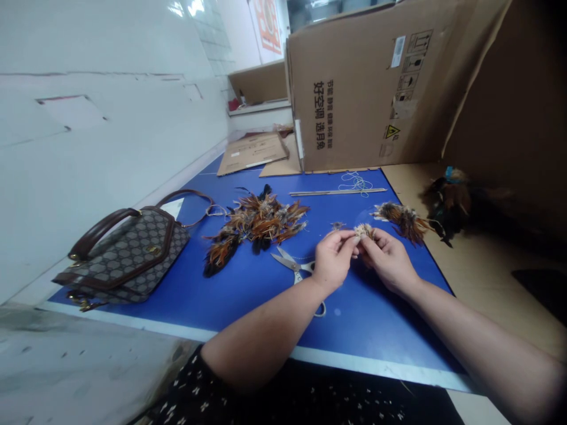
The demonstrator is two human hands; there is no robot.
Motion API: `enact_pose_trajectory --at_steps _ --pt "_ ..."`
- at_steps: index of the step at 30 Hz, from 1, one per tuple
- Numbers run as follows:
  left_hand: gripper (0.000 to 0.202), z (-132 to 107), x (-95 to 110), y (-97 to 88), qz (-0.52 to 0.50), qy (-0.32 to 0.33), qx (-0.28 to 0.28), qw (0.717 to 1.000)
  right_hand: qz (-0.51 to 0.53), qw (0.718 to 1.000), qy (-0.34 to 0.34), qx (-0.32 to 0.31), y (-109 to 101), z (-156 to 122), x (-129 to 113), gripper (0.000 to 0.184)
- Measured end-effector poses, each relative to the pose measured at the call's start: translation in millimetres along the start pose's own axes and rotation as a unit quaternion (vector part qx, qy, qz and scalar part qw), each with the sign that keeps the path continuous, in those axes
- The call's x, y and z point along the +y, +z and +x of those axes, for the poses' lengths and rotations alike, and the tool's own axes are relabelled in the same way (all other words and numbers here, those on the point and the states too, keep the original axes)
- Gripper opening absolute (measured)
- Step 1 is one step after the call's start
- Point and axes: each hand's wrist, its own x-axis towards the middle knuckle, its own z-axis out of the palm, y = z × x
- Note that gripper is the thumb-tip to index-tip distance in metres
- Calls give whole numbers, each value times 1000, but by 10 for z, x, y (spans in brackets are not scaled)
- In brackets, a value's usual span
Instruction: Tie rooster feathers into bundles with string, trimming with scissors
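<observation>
Above the blue table my left hand point(334, 260) and my right hand point(387, 260) meet, fingertips pinched on a small feather bundle point(364, 229) with pale quill ends upward. Most of the bundle is hidden behind my fingers. Open-bladed scissors point(296, 267) lie beside my left hand, partly under its wrist. A heap of brown and black feathers point(261, 218) spreads to the left. Just beyond my right hand rests another feather bunch point(401, 219), brown with pale ends. A small feather tuft point(337, 226) lies past my left fingers.
A patterned handbag point(133, 254) with brown trim stands at the left. Thin sticks point(336, 192) and a loose tangle of string point(358, 182) lie at the back. A large cardboard box point(363, 94) rises behind them. More dark feathers point(449, 203) sit on cardboard at the right.
</observation>
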Motion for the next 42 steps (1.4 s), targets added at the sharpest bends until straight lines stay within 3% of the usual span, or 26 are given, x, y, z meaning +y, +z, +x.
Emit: enact_pose_trajectory --at_steps 5,15,28,36,42 --pt "31 1 -63 -51 93 65 -1 994 -24 1000 -11 9 46 -21 -4 43" --pt "37 0 59 26 -66 -67 46 995 -14 1000 -16 -2 65 -33 -71 38" --pt "41 -23 63 33 -112 -79 25 990 -53 998 -28 -37 49 -31 -66 38" --pt "37 1 -10 1 -91 -84 37 992 -100 991 -78 -41 28 -9 -2 35" --pt "39 -2 20 15 -91 -76 45 992 -64 996 -33 -58 35 -50 -26 38"
